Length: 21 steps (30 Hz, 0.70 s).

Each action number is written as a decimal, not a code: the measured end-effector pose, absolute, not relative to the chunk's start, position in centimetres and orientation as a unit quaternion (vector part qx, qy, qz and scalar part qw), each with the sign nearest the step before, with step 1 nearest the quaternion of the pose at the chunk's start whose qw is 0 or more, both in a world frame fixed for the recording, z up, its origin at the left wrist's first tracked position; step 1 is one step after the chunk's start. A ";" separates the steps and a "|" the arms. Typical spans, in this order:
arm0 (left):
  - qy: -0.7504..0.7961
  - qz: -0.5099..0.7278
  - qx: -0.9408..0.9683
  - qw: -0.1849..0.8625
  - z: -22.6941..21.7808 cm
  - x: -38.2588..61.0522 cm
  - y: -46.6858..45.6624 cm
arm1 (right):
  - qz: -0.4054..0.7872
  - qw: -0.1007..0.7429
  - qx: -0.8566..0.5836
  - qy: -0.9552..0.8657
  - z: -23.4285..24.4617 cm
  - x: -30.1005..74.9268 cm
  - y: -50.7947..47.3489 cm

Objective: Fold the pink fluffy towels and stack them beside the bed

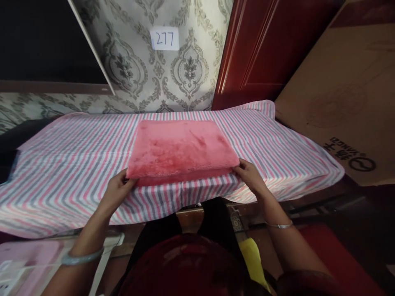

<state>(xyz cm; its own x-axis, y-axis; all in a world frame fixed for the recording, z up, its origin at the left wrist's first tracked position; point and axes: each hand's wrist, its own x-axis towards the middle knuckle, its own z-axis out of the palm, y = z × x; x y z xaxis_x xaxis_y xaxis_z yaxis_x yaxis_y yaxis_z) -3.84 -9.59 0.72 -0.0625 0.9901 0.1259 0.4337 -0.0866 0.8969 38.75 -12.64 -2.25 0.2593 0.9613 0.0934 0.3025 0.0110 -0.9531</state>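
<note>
A folded pink fluffy towel lies flat on a table covered with a pink, grey and white striped cloth. My left hand is closed on the towel's near left corner. At the near right corner my right hand grips the towel, fingers curled over its edge. Both hands sit at the table's front edge.
A large cardboard box leans at the right. Behind the table are patterned wallpaper with a paper label reading 277 and a dark red door. A pale pink object sits low at the left.
</note>
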 end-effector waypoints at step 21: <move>0.685 0.360 0.591 0.228 -0.1 -4.0 -8.8 | 0.279 0.464 -0.700 -0.466 -3.0 38.6 -12.2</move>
